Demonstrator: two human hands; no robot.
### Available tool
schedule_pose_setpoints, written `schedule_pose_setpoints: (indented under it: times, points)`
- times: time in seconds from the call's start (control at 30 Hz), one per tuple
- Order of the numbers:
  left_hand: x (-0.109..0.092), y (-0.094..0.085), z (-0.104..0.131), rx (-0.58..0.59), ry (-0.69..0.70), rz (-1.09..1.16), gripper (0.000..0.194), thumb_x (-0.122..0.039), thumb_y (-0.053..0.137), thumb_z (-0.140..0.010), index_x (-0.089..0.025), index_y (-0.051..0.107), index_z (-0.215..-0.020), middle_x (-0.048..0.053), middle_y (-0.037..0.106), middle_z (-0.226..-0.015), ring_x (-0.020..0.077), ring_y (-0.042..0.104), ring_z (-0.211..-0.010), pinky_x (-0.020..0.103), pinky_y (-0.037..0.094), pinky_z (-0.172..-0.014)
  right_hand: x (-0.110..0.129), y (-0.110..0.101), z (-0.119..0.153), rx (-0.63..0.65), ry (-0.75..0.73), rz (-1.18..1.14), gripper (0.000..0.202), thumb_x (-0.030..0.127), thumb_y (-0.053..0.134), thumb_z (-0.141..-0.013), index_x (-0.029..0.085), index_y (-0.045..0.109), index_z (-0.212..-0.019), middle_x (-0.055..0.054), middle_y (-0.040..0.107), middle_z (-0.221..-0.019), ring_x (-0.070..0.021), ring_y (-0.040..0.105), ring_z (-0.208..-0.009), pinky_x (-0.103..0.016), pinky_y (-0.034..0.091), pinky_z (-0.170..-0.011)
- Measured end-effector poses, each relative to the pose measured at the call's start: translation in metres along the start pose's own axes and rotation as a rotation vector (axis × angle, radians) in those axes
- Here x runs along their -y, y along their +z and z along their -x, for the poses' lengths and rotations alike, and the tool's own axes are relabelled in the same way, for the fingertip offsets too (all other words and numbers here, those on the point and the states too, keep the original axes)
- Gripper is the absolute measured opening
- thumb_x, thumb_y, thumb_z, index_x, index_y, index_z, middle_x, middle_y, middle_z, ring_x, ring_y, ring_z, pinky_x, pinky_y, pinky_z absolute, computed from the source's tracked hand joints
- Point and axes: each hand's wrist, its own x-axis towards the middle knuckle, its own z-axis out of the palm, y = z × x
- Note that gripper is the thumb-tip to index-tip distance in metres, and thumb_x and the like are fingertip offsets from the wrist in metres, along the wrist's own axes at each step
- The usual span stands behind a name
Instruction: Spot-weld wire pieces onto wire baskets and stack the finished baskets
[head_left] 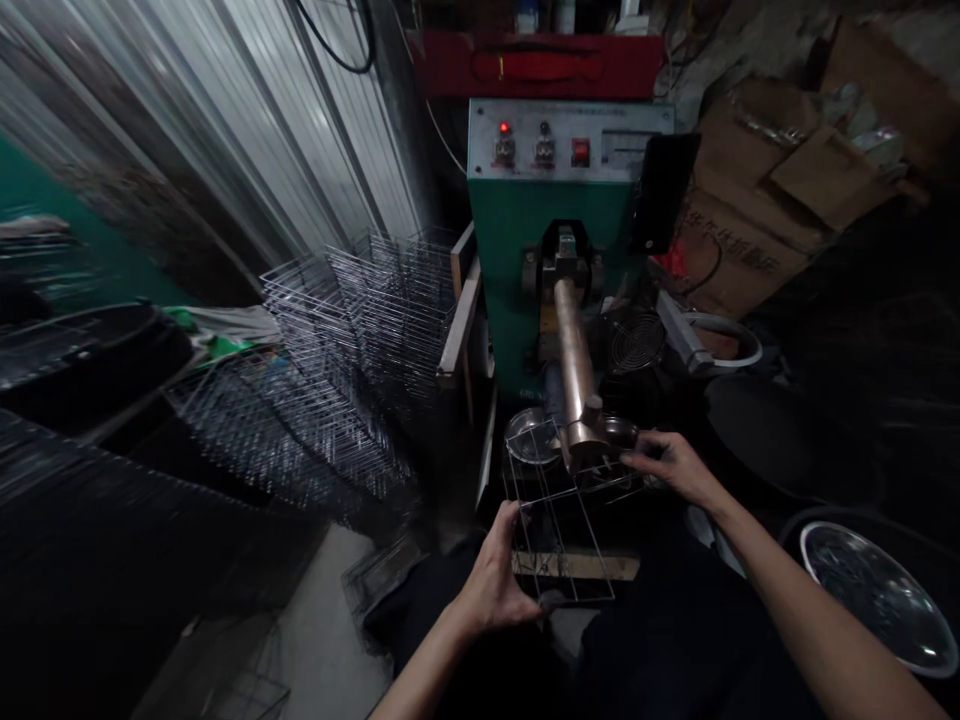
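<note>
Head | Our left hand grips the wire frame; right hand's hold — we cannot tell | a slip might knock its fingertips against the metal arm beside them

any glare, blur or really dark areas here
Head view: far right sinks into darkness; head view: stacked silver wire racks at left look smeared; head view: glare on round, shiny, rimmed dish, lower right; head view: thin silver wire frame looks sharper.

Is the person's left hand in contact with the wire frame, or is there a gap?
Touching. The head view shows the left hand gripping the wire frame at its left side, with no visible gap.
</note>
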Motion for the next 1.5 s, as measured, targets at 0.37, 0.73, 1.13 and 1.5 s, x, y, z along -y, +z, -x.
schedule_pose_setpoints:
  times: [0.37,0.73,1.13,1.5]
  points:
    - [-0.024,-0.010,-0.007,0.054,-0.008,0.017,0.116,-0.041,0.091,-0.057,-0.031,0.021,-0.148,0.011,0.051,-0.134,0.0342,0.062,-0.120,0.055,0.055,-0.104,-0.008,0.002,0.037,-0.197,-0.271,0.224,0.036,0.060,0.066,-0.094,0.024,0.070,-0.089,-0.009,0.062,-0.113,-0.0291,0.058,-0.109,-0.042,0.044,-0.096]
    - [-0.026,-0.006,-0.007,0.026,-0.060,0.108,0.113,-0.035,0.092,-0.055,-0.027,0.026,-0.147,0.014,0.052,-0.139,0.0366,0.061,-0.126,0.058,0.052,-0.109,-0.002,0.023,0.033,-0.241,-0.294,0.282,0.047,0.067,0.062,-0.094,0.025,0.066,-0.074,-0.008,0.065,-0.096,-0.0290,0.059,-0.099,-0.044,0.044,-0.089]
    - [-0.026,-0.010,-0.018,-0.040,-0.047,0.188,0.103,-0.033,0.091,-0.053,-0.022,0.037,-0.140,0.012,0.056,-0.133,0.0333,0.064,-0.120,0.055,0.054,-0.110,0.000,0.024,0.018,-0.222,-0.310,0.280,0.049,0.068,0.067,-0.090,0.024,0.064,-0.068,-0.007,0.066,-0.091,-0.0291,0.059,-0.096,-0.044,0.042,-0.087]
    - [-0.024,-0.021,-0.037,-0.038,-0.051,0.164,0.104,-0.031,0.092,-0.052,-0.022,0.039,-0.141,0.011,0.057,-0.133,0.0327,0.063,-0.121,0.054,0.054,-0.108,0.001,0.024,-0.004,-0.190,-0.291,0.228,0.053,0.072,0.067,-0.088,0.024,0.064,-0.065,-0.008,0.067,-0.094,-0.0277,0.059,-0.093,-0.041,0.043,-0.084]
